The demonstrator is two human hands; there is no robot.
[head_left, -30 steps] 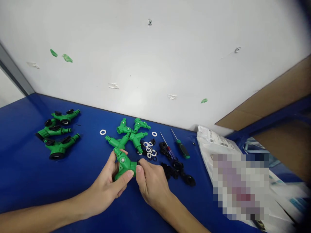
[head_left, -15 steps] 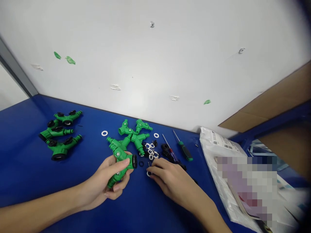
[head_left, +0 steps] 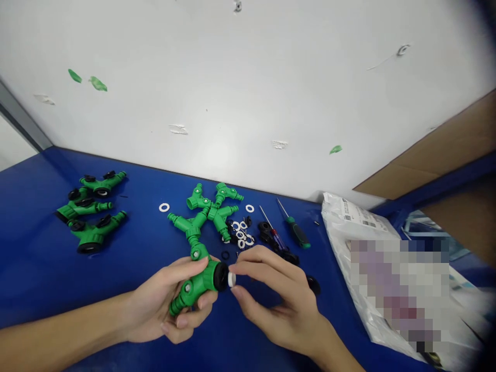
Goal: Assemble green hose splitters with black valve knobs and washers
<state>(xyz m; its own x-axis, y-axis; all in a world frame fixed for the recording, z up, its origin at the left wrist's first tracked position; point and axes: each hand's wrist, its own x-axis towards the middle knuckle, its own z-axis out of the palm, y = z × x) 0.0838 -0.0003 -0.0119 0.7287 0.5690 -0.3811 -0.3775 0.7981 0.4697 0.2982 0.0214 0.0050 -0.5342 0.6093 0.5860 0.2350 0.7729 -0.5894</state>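
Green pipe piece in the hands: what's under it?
The left hand cups the green pipe piece from below, fingers curled under it; the blue table lies beneath. Its underside is covered by that hand. The right hand pinches a white ring beside it.

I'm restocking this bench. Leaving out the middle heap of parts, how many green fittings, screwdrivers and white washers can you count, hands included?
Green fittings with black knobs, left group: 3
Green fitting held in the left hand: 1
Screwdrivers: 2
White washers lying alone: 2
White washer in the right hand: 1
Total: 9
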